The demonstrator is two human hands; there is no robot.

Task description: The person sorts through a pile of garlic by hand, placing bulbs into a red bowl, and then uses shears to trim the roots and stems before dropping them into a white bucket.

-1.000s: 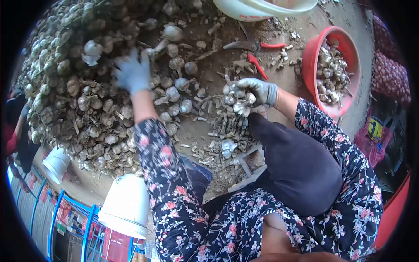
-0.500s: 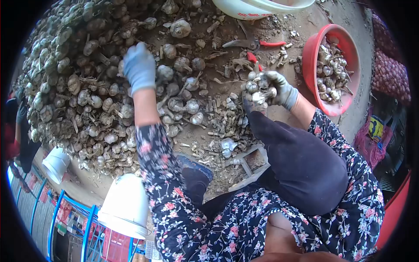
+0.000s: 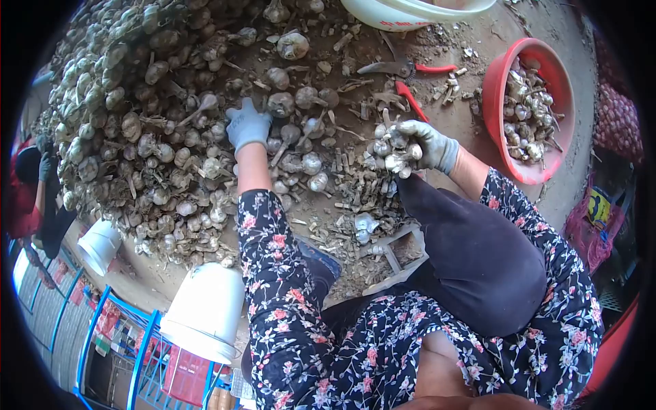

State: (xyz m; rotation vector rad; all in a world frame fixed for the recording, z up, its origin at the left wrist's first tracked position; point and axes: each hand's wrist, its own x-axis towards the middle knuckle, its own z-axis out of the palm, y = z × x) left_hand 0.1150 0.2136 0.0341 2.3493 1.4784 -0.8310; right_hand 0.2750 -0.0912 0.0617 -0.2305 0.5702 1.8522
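Observation:
My left hand (image 3: 249, 126), in a pale glove, reaches down at the near right side of a large heap of garlic bulbs (image 3: 164, 147). Its fingers look apart over the bulbs, and nothing shows in them, though the undersides of the fingertips are hidden. In front of my raised knee, my right hand (image 3: 432, 146), in a worn dirty glove, is closed around a bunch of several garlic bulbs (image 3: 396, 152). Just beyond that bunch, red-handled pruning shears (image 3: 404, 69) lie on the ground with their blades pointing left.
A red basin (image 3: 488, 102) with trimmed garlic stands at right, near filled net sacks (image 3: 618, 123). At the top is a cream tub (image 3: 403, 15). White buckets (image 3: 205, 307) and a blue rack (image 3: 140, 352) are at lower left. Another person (image 3: 31, 184) works at far left.
My left hand has moved right and slightly toward me across the bulbs, its fingers now clearer. My right hand keeps its bunch of garlic. The whole view has shifted a little.

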